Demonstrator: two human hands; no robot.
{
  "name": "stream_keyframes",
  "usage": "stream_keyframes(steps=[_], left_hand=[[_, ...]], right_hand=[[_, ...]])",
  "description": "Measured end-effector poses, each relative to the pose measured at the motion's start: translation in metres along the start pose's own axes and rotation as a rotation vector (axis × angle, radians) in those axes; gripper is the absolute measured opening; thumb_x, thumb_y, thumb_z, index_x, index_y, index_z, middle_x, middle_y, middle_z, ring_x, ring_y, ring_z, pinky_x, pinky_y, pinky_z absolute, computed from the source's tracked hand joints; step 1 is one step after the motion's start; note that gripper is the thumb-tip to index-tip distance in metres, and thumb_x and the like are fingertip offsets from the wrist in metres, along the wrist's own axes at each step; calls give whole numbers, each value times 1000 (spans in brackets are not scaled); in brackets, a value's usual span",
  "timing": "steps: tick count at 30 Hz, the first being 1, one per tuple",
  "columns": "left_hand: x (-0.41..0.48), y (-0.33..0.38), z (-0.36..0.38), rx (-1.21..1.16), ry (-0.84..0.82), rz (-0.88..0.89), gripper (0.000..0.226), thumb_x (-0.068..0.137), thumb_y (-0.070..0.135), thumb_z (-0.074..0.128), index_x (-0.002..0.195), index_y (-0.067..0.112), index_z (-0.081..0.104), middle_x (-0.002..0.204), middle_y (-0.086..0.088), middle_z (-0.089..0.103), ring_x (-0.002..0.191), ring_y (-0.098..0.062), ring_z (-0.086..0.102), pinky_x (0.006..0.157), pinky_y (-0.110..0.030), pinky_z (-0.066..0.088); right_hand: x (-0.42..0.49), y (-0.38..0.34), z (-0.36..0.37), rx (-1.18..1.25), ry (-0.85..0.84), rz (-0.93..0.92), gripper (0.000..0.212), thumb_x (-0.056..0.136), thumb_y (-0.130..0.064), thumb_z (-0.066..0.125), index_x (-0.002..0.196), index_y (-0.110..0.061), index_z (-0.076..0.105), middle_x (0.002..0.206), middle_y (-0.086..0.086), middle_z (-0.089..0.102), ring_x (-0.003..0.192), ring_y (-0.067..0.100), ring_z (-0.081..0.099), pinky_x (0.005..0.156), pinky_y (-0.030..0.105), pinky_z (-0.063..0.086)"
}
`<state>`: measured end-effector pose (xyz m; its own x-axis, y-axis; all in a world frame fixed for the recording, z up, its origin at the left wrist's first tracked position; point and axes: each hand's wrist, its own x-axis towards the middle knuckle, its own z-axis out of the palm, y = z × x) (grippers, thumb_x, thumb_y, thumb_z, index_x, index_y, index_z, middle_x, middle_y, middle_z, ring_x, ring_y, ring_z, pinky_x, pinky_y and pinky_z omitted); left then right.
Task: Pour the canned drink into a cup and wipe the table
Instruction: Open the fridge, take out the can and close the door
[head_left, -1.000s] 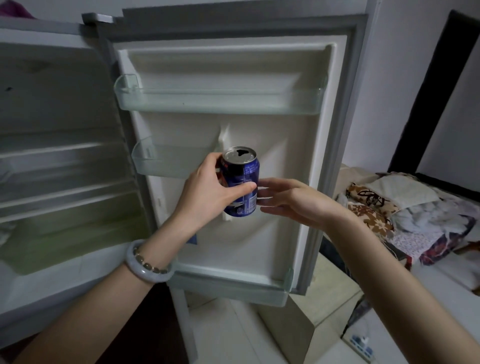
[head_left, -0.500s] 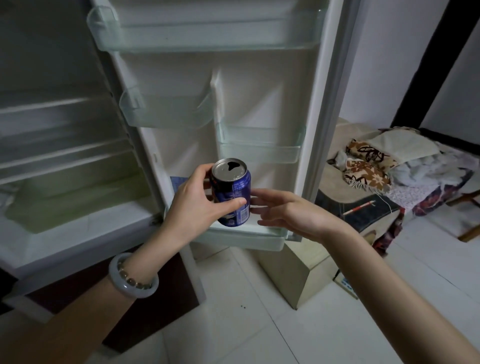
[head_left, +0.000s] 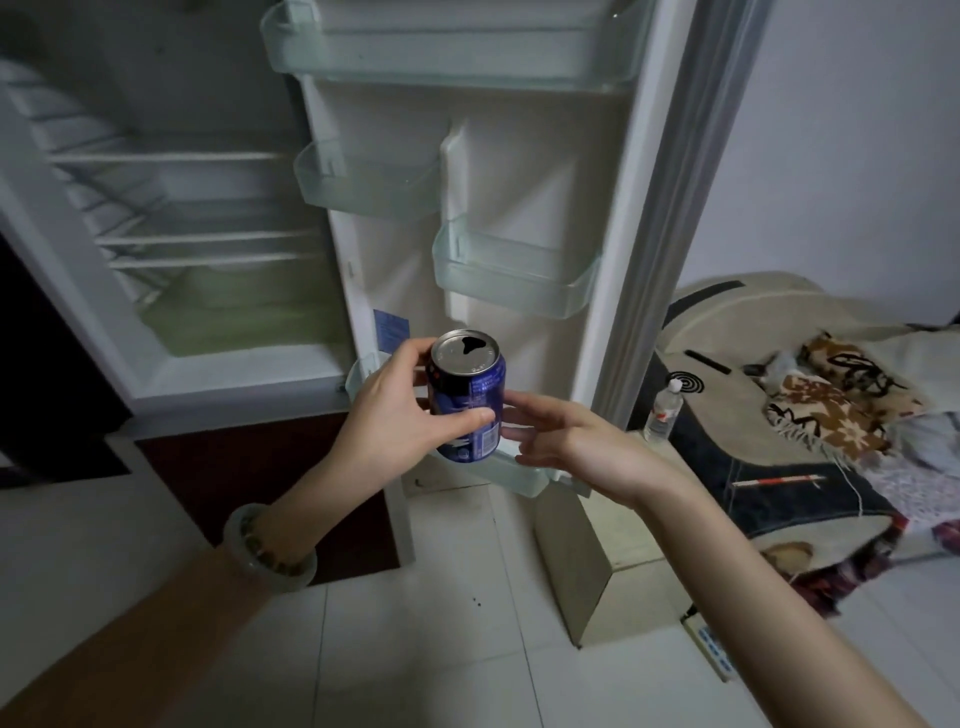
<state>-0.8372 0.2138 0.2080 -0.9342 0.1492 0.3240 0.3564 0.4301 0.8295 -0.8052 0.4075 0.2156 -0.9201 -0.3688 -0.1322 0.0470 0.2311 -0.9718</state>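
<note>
Left hand (head_left: 400, 410) grips can (head_left: 470, 400); fridge door (head_left: 519, 171) open behind; possibly plastic bottle (head_left: 662, 410) beside.

One can (head_left: 467, 395); two hands: left hand (head_left: 395, 410), right hand (head_left: 576, 441); one bottle (head_left: 662, 410); one bracelet (head_left: 270, 551).

Glossy blue metal can (head_left: 466, 400) with bare silvery lid; clear plastic door shelves (head_left: 511, 278); smooth glossy floor tiles (head_left: 426, 660); patterned cloth (head_left: 831, 410); clear plastic bottle (head_left: 662, 410).
</note>
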Motion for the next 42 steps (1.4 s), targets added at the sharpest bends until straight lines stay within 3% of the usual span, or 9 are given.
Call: stream_keyframes(steps=[4,10,16,20,24,29,33,38,42], left_hand=[[-21,16,25,-32,43,-32,79,46,55,80,115,33,49,115,12,62,110,-3,57,92,-38,52],[-43,41,52,2,114,-43,77,48,52,80,114,30,50,112,13,63,107,0,58,88,-35,53],[-44,59,63,0,123,-58,80,46,53,80,117,30,50,112,12,63,106,-2,59,89,-37,54],[-38,63,66,-37,123,-58,83,43,56,82,117,34,49,115,11,63,109,-6,59,91,-40,52],[-31,63,65,-86,146,-58,75,40,58,85,106,48,50,113,8,65,102,-16,65,88,-43,54],[-23,65,60,-61,176,-42,77,41,54,84,109,40,50,111,8,65,101,-14,65,87,-40,55],[-23,63,55,-1,201,-29,75,50,35,90,114,29,51,111,7,64,103,-5,61,86,-28,52],[-26,59,43,42,226,-54,69,56,26,89,113,29,50,109,11,62,100,5,57,84,-23,50],[-33,56,32,69,253,-66,67,57,26,89,110,32,49,107,19,61,99,10,55,82,-20,49]], right_hand=[[-22,10,-17,-18,-36,-14,70,81,24,30,135,-18,41,125,-4,55,95,-10,60,80,10,44],[-50,17,-38,-67,-62,-43,67,83,23,31,134,-18,40,116,-9,55,86,-18,58,79,6,44],[-63,17,-51,-133,-49,-111,61,86,13,42,136,-23,39,123,-7,53,104,-7,52,89,9,43],[-59,24,-63,-305,104,-150,63,87,-6,54,143,-23,34,144,2,42,130,9,40,109,30,34],[-44,29,-87,-460,395,-232,62,86,-11,56,143,-22,35,147,-2,38,134,13,36,111,31,31],[-11,42,-122,-477,699,-249,65,87,-4,51,146,-8,25,153,9,26,142,20,21,115,30,17],[20,60,-148,-503,722,-169,73,79,-4,52,145,-9,21,149,14,30,139,27,26,113,47,27],[34,56,-156,-511,663,-123,78,84,0,52,148,-4,8,155,16,15,143,27,15,117,41,17],[39,57,-160,-482,632,-142,80,85,1,49,149,-5,2,156,16,10,143,28,13,117,45,18]])
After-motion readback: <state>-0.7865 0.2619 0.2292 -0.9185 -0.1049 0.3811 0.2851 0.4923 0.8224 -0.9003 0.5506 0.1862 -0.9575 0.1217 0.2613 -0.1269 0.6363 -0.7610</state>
